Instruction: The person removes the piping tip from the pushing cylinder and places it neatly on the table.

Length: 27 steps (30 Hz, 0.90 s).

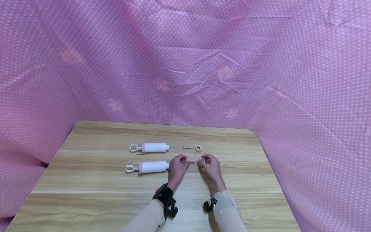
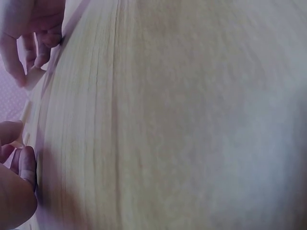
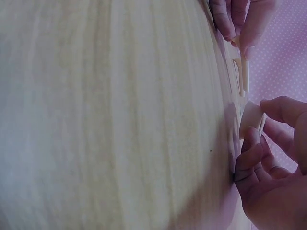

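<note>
My left hand [image 1: 177, 167] pinches a thin beige nozzle-like piece [image 1: 192, 161] between thumb and fingers, its narrow end pointing right. Facing it, my right hand [image 1: 212, 168] holds a beige ring [image 3: 250, 119] by its edges. In the right wrist view a small gap separates the nozzle-like piece [image 3: 245, 76] from the ring. Just left of my left hand lies a white cylinder [image 1: 153, 167] with a collar and a loop handle; the hand covers its right tip. Whether they touch, I cannot tell.
A second white cylinder [image 1: 155, 147] of the same kind lies farther back. To its right are another nozzle-like piece [image 1: 187, 147] and another ring [image 1: 198, 148]. The wooden table [image 1: 95, 180] is bordered by pink dotted cloth [image 1: 188, 64] at the back and sides.
</note>
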Available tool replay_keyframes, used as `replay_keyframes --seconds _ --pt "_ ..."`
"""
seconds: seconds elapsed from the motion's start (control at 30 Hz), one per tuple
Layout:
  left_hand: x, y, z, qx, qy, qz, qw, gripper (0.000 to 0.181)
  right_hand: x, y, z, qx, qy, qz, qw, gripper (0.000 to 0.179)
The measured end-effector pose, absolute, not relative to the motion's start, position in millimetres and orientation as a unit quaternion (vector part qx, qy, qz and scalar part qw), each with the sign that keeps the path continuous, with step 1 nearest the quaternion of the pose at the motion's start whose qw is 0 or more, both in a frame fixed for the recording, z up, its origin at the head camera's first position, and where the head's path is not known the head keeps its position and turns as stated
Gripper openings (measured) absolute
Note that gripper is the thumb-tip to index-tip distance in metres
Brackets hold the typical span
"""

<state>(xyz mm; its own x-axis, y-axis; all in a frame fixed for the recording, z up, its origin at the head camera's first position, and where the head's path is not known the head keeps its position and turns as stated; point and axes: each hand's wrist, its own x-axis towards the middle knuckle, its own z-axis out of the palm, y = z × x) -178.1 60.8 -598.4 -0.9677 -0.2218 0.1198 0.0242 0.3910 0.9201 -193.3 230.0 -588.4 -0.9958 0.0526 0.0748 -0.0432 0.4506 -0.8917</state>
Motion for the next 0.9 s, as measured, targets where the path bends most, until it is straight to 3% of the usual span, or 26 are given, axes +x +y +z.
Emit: replay_keyframes --seconds 0.9 --pt "-181.3 60.4 -598.4 0.044 -0.862 -0.495 0.099 0.019 -192.6 223.7 -586.3 0.038 -0.890 0.453 0.046 0.025"
